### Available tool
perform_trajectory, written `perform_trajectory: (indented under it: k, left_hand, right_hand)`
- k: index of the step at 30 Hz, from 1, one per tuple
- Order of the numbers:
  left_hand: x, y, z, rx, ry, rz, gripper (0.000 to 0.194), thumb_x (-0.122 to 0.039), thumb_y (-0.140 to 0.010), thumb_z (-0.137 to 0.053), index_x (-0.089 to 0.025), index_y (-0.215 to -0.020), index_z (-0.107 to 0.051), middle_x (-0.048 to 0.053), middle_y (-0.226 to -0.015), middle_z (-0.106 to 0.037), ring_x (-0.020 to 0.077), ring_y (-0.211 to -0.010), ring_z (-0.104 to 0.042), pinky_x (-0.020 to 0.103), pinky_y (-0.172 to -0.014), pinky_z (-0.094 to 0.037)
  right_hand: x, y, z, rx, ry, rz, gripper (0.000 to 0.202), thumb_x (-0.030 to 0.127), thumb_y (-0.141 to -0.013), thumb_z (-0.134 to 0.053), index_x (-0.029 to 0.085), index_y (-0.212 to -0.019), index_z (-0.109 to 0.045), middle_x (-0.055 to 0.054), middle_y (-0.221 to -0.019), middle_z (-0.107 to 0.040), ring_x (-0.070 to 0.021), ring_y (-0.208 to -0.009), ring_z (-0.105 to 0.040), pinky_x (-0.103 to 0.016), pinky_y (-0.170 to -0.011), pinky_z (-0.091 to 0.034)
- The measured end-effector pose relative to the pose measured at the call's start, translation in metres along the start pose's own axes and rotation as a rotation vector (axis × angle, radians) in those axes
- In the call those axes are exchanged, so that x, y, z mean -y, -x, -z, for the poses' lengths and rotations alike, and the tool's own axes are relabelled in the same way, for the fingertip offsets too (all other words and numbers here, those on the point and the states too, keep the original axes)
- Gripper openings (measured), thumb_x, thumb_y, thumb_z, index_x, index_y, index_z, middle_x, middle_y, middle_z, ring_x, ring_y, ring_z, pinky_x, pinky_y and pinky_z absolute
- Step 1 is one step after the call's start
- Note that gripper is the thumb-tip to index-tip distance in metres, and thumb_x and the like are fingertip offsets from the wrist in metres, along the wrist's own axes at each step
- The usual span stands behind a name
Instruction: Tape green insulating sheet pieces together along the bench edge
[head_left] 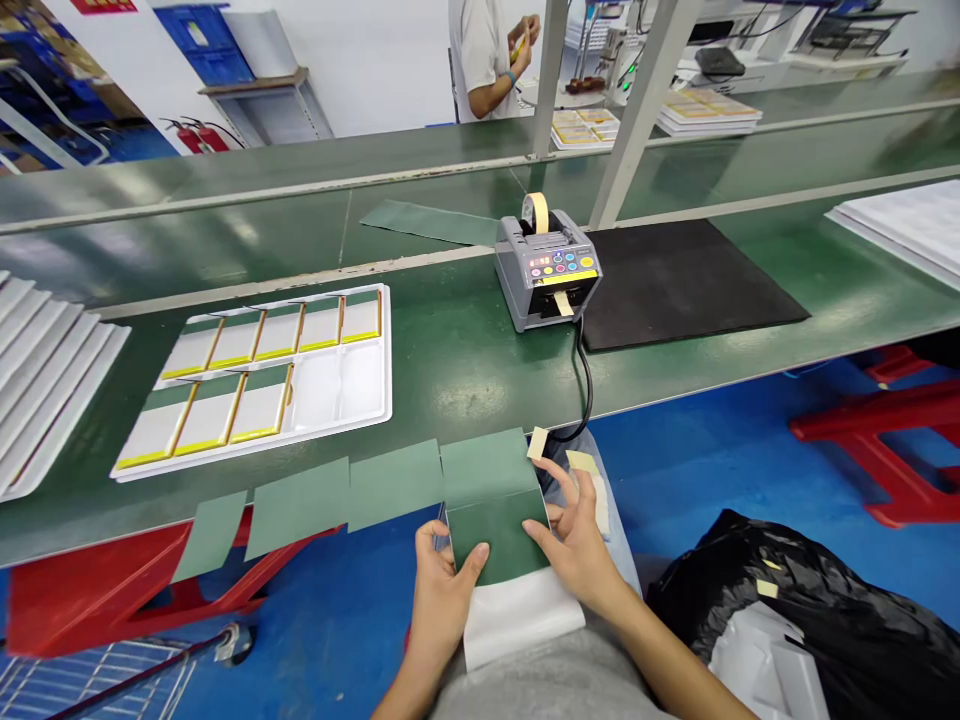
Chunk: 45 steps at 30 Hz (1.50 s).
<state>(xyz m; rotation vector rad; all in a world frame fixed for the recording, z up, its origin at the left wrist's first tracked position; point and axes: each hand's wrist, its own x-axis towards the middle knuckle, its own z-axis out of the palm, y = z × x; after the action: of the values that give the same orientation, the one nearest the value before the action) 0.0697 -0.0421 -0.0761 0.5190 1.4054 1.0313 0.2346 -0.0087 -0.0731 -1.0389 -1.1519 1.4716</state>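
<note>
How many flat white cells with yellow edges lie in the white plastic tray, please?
8: five fill the back row of the white plastic tray, and three flat white cells with yellow edges fill the front row's left slots.

The scene is bright and evenly lit from overhead, with soft white glare streaking the glossy green workbench (450, 350) and washing out the white tray (367, 400). Shadows are faint and short, darkest under the tape dispenser (547, 270). Straight bench edges bow strongly toward the frame borders, a wide-angle distortion. The centre is sharp; the corners, especially lower left, smear and soften.
</note>
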Motion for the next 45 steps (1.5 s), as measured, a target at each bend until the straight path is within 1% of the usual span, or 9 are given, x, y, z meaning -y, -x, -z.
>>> perform_trajectory:
  k: [7,11,18,21,28,34,38,41,45]
  left_hand:
    - [0.004,-0.008,0.001,-0.2,-0.066,0.043,0.076,-0.046,-0.058,-0.08,-0.019,-0.118,-0.04,0.012,-0.1,-0.07,0.0233,-0.08,-0.07,0.033,-0.071,-0.055]
    - [0.0,-0.001,0.001,-0.124,-0.081,0.08,0.073,-0.049,-0.061,-0.077,-0.015,-0.119,-0.05,0.017,-0.112,-0.067,0.0269,-0.093,-0.067,0.034,-0.075,-0.054]
    - [0.0,0.021,0.013,0.179,-0.099,0.162,0.045,-0.046,-0.069,-0.072,-0.014,-0.099,-0.066,0.011,-0.098,-0.073,0.0257,-0.089,-0.067,0.031,-0.072,-0.052]
    - [0.003,0.021,0.017,0.154,-0.2,0.135,0.044,-0.047,-0.07,-0.071,-0.013,-0.098,-0.068,0.01,-0.095,-0.073,0.0248,-0.084,-0.067,0.03,-0.069,-0.052]
    - [0.007,0.023,0.011,0.038,-0.335,0.04,0.045,-0.051,-0.072,-0.066,-0.014,-0.098,-0.071,0.01,-0.086,-0.074,0.0278,-0.085,-0.066,0.033,-0.073,-0.052]
    - [0.013,0.036,0.004,-0.091,-0.405,-0.097,0.039,-0.055,-0.068,-0.066,-0.017,-0.074,-0.075,0.008,-0.071,-0.072,0.0265,-0.071,-0.064,0.034,-0.072,-0.052]
    - [0.015,0.041,0.008,-0.015,-0.563,-0.233,0.04,-0.053,-0.072,-0.063,-0.019,-0.052,-0.068,0.005,-0.052,-0.063,0.0218,-0.052,-0.058,0.031,-0.058,-0.05]
    - [0.005,0.034,-0.002,0.131,-0.66,-0.329,0.04,-0.046,-0.076,-0.061,-0.02,-0.047,-0.065,0.003,-0.046,-0.058,0.0175,-0.044,-0.052,0.028,-0.049,-0.044]
    - [-0.013,0.01,-0.047,0.262,-0.612,-0.284,0.035,-0.045,-0.079,-0.058,-0.018,-0.061,-0.071,0.003,-0.057,-0.065,0.0194,-0.055,-0.059,0.027,-0.055,-0.047]
  right_hand:
    - [-0.02,0.011,-0.009,-0.133,0.028,0.012,0.069,0.027,-0.089,-0.054,0.042,-0.134,-0.005,-0.012,-0.142,-0.034,-0.0006,-0.042,-0.045,-0.019,-0.039,-0.044]
    - [-0.022,0.014,-0.007,-0.138,0.155,0.052,0.06,0.027,-0.091,-0.05,0.041,-0.134,-0.009,-0.013,-0.142,-0.035,0.0004,-0.039,-0.039,-0.018,-0.036,-0.04]
    - [-0.013,0.016,0.001,-0.043,0.015,0.068,0.077,0.025,-0.087,-0.057,0.043,-0.136,-0.001,-0.013,-0.147,-0.023,-0.0084,-0.068,-0.062,-0.032,-0.066,-0.057]
    - [-0.011,0.018,0.001,-0.03,-0.086,0.023,0.081,0.024,-0.086,-0.058,0.044,-0.137,0.002,-0.013,-0.148,-0.02,-0.0118,-0.077,-0.065,-0.034,-0.069,-0.057]
    - [-0.02,0.026,-0.004,-0.127,0.03,0.003,0.073,0.022,-0.087,-0.055,0.044,-0.135,-0.004,-0.013,-0.145,-0.027,-0.0025,-0.047,-0.049,-0.022,-0.043,-0.045]
    - [-0.027,0.042,-0.004,-0.166,0.12,0.05,0.065,0.023,-0.09,-0.051,0.046,-0.133,-0.008,-0.012,-0.144,-0.033,-0.0018,-0.039,-0.039,-0.02,-0.033,-0.034]
    - [-0.025,0.058,0.002,-0.176,0.112,0.057,0.068,0.021,-0.09,-0.052,0.047,-0.133,-0.007,-0.012,-0.144,-0.035,-0.0019,-0.038,-0.043,-0.021,-0.033,-0.038]
    - [-0.012,0.059,0.012,-0.27,0.06,0.105,0.074,0.019,-0.088,-0.056,0.048,-0.133,-0.006,-0.011,-0.14,-0.042,-0.0038,-0.042,-0.052,-0.02,-0.037,-0.046]
    - [0.016,0.032,0.042,-0.456,0.092,0.241,0.078,0.017,-0.085,-0.059,0.046,-0.134,-0.006,-0.012,-0.139,-0.043,-0.0042,-0.045,-0.056,-0.02,-0.04,-0.049]
